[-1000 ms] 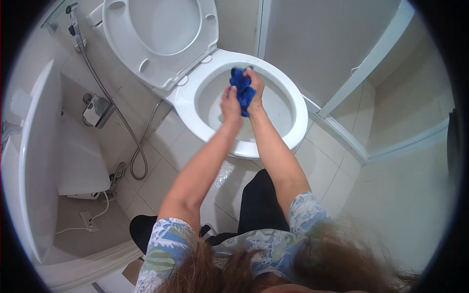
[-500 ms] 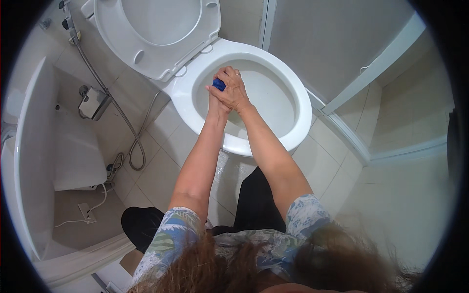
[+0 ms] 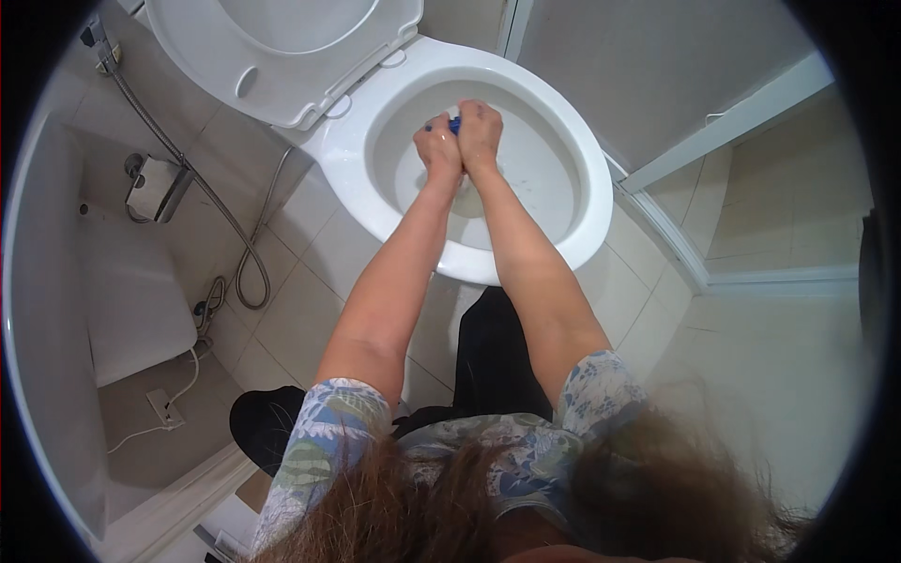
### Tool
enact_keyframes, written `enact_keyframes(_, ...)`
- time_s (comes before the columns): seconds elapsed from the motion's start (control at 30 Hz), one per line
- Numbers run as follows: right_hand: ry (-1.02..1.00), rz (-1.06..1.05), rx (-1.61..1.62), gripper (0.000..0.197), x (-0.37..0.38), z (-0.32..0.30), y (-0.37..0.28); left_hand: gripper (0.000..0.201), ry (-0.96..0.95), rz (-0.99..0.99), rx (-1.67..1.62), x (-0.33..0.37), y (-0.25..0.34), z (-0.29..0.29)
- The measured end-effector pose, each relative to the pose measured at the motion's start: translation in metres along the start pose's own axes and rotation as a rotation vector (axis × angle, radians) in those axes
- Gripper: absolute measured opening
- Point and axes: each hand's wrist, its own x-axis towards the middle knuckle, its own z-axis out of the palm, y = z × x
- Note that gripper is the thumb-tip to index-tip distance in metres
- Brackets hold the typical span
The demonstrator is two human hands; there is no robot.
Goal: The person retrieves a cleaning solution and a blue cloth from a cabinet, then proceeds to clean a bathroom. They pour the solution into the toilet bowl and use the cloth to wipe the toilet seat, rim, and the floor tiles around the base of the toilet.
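Side by side over the toilet bowl point(image 3: 593, 188), my left hand point(image 3: 436, 148) and my right hand point(image 3: 481, 136) are closed together. A small crumpled dark blue wad point(image 3: 455, 125) is squeezed between them. Most of it is hidden by the fingers, so whether it is a cloth or a sponge I cannot make out. A bit of blue also shows at the left fingers. Both wrists are close together above the inside of the bowl, which has water at the bottom. The toilet seat point(image 3: 310, 111) stands raised behind the bowl.
A metal shower hose point(image 3: 155, 122) hangs at the left by a toilet paper holder point(image 3: 158, 188). The white basin point(image 3: 47, 310) juts in at the left edge. A framed glass shower partition point(image 3: 732, 122) stands right of the toilet. Tiled floor point(image 3: 305, 267) lies below.
My hands have shifted right and farther from me, from clasped one over the other to side by side around the blue wad. The view has tilted slightly.
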Motion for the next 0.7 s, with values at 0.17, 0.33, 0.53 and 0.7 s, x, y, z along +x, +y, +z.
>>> enact_keyframes(0.17, 0.072, -0.140, 0.059, 0.023, 0.027, 0.006, 0.047, 0.022, 0.003, 0.421, 0.104, 0.008, -0.014, 0.016)
enact_keyframes(0.33, -0.342, 0.411, 0.662, 0.026, 0.024, 0.002, 0.043, 0.025, 0.238, 0.298, 0.488, -0.001, 0.003, 0.015)
enact_keyframes(0.53, -0.184, 0.482, 0.602, 0.026, 0.001, 0.010, 0.028, 0.031, 0.169, 0.316, 0.420, -0.007, 0.014, -0.002)
enact_keyframes(0.7, -0.133, 0.543, 0.622, 0.022, 0.008, -0.002, 0.043, 0.027, -0.049, 0.425, 0.592, -0.012, 0.011, 0.000)
